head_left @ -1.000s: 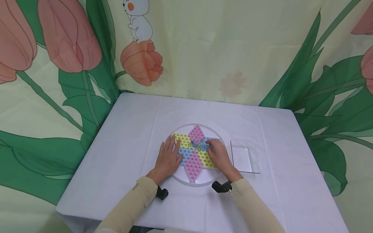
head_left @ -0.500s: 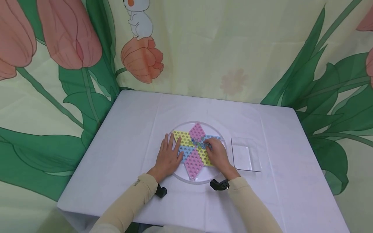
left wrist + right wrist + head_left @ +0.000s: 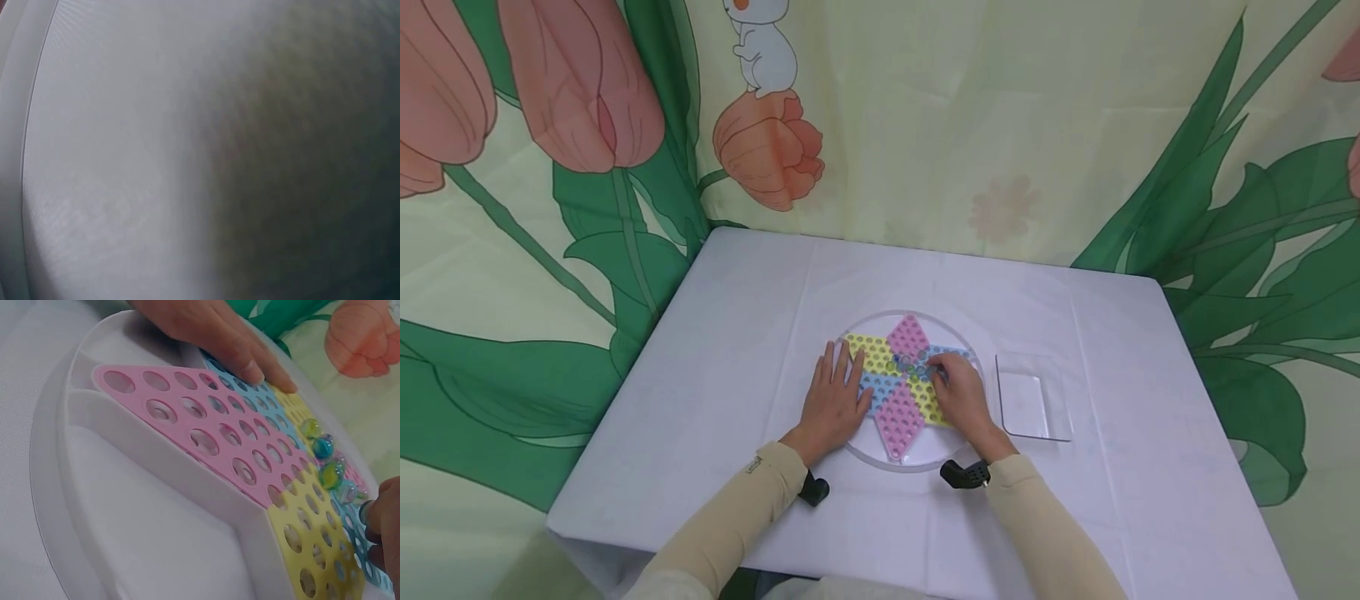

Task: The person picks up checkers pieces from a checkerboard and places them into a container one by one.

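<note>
My left hand [image 3: 832, 408] lies spread on the Chinese checkers board [image 3: 898, 423] as my right hand [image 3: 961, 398] pinches a marble [image 3: 364, 512]; a careless brush could scatter the marbles [image 3: 331, 475] clustered alongside.

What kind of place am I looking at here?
Probably a small indoor play corner, or one set up for filming: a tulip-print curtain hangs behind a cloth-covered table, which bears a colorful star-shaped game board with marbles.

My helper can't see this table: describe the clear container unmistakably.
On the white table, find the round board bearing a pink, yellow and blue star. Just to its right in the head view sits the clear container: see-through and four-sided, not round or patterned.
</note>
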`<state>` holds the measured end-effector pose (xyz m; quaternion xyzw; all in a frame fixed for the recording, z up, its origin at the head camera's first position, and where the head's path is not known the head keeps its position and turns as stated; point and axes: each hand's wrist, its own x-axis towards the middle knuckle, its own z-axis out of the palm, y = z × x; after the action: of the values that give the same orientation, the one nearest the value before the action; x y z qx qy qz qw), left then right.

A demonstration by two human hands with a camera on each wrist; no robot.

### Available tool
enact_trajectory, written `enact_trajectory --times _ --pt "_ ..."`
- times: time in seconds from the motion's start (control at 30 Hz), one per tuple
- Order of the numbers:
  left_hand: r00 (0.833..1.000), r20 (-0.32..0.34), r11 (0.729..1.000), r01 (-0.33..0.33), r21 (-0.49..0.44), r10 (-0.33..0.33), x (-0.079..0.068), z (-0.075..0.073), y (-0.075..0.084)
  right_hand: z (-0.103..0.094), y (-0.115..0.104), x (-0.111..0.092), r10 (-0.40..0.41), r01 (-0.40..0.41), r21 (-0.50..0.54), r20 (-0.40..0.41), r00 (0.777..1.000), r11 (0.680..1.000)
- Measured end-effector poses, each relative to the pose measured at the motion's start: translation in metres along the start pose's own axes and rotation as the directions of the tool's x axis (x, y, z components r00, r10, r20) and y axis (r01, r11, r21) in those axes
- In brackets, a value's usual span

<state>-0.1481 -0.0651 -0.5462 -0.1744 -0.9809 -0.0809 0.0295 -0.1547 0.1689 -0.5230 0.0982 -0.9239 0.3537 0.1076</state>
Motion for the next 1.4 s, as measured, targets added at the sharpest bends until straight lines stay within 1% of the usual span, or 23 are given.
enact_trajectory --times 0.17,0.3,0.43,0.6,0.7,0.87,1.0,1.13,1.3,1.4 --pt "1.0 0.005 1.0 0.003 0.004 -0.003 0.0 -0.001 0.0 -0.006 -0.002 0.001 -0.017 0.017 0.025 -0.023 1.0 1.0" --pt "1.0 0.013 1.0 0.007 0.014 -0.007 0.001 -0.002 0.0 -0.015 -0.007 0.003 -0.029 0.031 0.029 -0.045 0.999 0.999" --pt "0.998 0.053 1.0 0.02 0.016 -0.021 0.002 -0.003 -0.001 -0.026 -0.011 0.005 -0.027 0.03 0.042 -0.068 0.997 0.999" --pt "0.998 0.053 1.0 0.022 0.0 -0.022 0.001 -0.002 -0.003 -0.038 -0.009 0.008 -0.02 0.029 0.072 -0.13 0.991 0.997" --pt "0.999 0.046 1.0 0.014 0.007 -0.014 0.001 -0.002 -0.003 -0.044 -0.006 0.009 -0.007 0.018 0.067 -0.16 0.987 0.998" --pt "0.998 0.055 1.0 0.01 0.014 -0.011 0.001 -0.002 -0.002 -0.054 0.004 0.007 0.037 -0.029 0.05 -0.183 0.982 0.998" --pt "0.999 0.05 1.0 0.013 0.013 -0.014 0.001 -0.002 -0.002 -0.063 0.011 0.005 0.07 -0.062 0.041 -0.22 0.973 0.997" --pt "0.999 0.034 1.0 0.006 0.012 -0.006 0.001 -0.002 -0.001 -0.072 0.017 0.002 0.124 -0.12 0.033 -0.26 0.958 0.992" --pt "1.0 0.026 1.0 0.006 0.015 -0.006 0.0 -0.001 -0.001 -0.081 0.023 -0.001 0.202 -0.194 0.056 -0.291 0.935 0.979" --pt "1.0 0.002 1.0 0.002 0.004 -0.002 0.0 0.001 0.0 -0.084 0.029 -0.004 0.276 -0.261 0.09 -0.3 0.913 0.961"
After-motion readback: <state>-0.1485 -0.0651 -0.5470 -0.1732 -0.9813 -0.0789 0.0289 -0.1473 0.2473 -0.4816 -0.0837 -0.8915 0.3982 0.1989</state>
